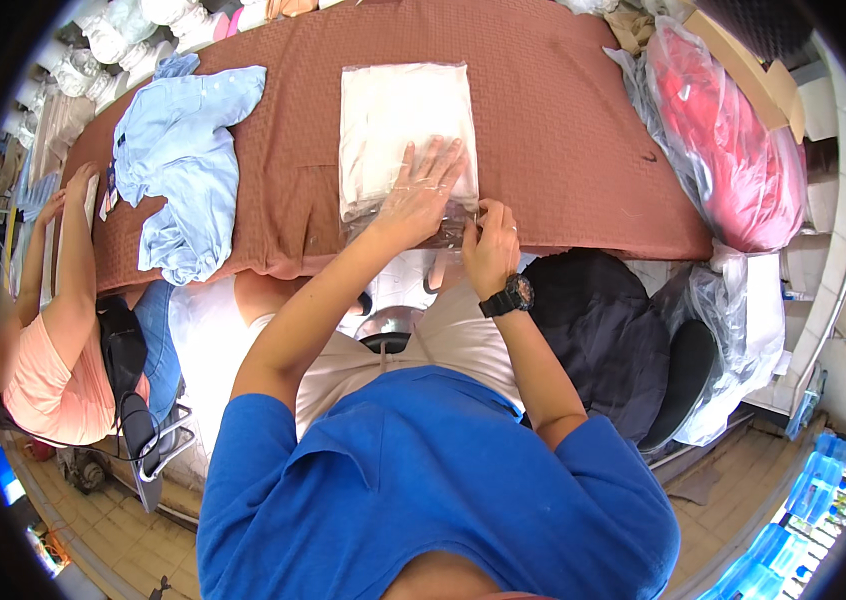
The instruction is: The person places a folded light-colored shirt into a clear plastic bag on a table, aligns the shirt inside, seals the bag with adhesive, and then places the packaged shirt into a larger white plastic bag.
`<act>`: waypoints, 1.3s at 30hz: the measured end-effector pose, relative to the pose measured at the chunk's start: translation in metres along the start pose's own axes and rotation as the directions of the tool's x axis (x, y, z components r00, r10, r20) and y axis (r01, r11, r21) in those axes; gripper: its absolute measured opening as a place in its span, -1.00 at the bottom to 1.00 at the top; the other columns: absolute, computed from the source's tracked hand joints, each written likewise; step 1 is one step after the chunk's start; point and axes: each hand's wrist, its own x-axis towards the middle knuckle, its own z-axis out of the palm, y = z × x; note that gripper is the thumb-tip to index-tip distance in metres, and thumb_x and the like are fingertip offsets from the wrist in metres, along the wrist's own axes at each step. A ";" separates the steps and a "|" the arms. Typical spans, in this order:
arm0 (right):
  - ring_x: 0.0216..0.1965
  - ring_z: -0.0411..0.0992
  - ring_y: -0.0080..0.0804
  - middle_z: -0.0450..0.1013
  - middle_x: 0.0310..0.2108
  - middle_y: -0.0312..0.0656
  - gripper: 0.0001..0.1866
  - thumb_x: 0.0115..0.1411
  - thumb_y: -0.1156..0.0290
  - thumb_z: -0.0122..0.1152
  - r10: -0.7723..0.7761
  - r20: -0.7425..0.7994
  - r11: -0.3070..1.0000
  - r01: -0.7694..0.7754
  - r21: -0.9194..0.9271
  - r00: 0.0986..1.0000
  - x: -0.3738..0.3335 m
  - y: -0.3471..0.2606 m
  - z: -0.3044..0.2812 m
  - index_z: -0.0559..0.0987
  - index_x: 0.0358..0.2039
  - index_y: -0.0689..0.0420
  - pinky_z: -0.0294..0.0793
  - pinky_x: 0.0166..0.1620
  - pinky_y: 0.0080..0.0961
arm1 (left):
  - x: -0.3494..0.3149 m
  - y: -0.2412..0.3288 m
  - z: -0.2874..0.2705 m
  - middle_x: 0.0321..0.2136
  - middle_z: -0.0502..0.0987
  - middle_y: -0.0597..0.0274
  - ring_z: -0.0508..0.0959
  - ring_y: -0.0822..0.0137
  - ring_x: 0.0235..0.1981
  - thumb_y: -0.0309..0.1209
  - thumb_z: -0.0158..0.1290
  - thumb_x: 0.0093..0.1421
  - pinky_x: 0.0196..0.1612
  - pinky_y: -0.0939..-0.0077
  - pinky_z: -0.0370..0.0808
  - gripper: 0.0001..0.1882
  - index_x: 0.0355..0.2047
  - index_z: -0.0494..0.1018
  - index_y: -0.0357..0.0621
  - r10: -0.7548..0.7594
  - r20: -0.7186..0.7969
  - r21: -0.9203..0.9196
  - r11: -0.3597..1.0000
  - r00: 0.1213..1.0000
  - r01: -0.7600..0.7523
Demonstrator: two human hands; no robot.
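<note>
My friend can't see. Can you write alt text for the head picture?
A person's left hand rests flat on a white plastic-wrapped packet, while the right hand touches its near right corner. A light blue garment lies left on the brown tablecloth, with a red plastic-wrapped bundle at right.

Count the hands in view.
4: left hand on the packet, right hand at its near right corner, a co-worker's hand and their other hand at far left.
</note>
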 end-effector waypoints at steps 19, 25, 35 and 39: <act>-0.32 0.53 0.09 0.55 -0.30 0.10 -0.88 0.24 0.50 0.21 0.130 0.142 0.988 -0.140 0.067 0.981 0.003 0.000 0.000 0.55 -0.22 0.22 0.48 -0.27 -0.05 | -0.006 -0.019 0.030 0.51 0.06 0.33 0.11 0.14 0.49 -0.50 0.02 0.25 0.46 -0.19 -0.01 -0.36 0.36 0.34 0.20 0.019 -0.142 0.036 0.999 0.990 -0.014; -0.16 0.52 0.15 0.48 -0.11 0.14 -0.66 0.21 0.57 0.14 -0.014 -0.079 0.999 0.017 0.043 0.997 0.058 0.010 0.010 0.51 0.02 0.25 0.51 -0.10 0.02 | -0.006 -0.005 0.018 0.47 0.14 0.22 0.01 -0.03 0.51 -0.32 0.07 0.29 0.41 -0.40 -0.04 -0.43 0.33 0.37 0.23 0.023 -0.165 -0.022 0.999 0.986 -0.027; -0.07 0.47 0.00 0.44 -0.10 0.03 -0.47 0.12 0.69 0.21 -0.001 0.093 0.958 -0.025 0.284 0.996 0.094 0.045 0.038 0.57 0.12 0.03 0.49 0.04 -0.17 | -0.002 -0.012 0.022 0.50 0.09 0.36 0.03 -0.03 0.50 -0.47 0.07 0.21 0.44 -0.38 -0.08 -0.32 0.36 0.35 0.29 0.059 -0.040 0.156 0.986 0.997 -0.052; -0.02 0.43 0.03 0.41 -0.06 0.05 -0.45 0.15 0.69 0.21 -0.037 0.104 0.946 0.001 0.326 0.994 0.085 0.040 0.021 0.53 0.18 0.08 0.44 0.09 -0.13 | -0.036 0.014 0.013 0.42 0.23 0.27 0.19 -0.04 0.44 -0.42 0.09 0.25 0.42 -0.15 0.16 -0.53 0.18 0.52 0.08 -0.003 -0.173 -0.043 0.999 0.985 -0.005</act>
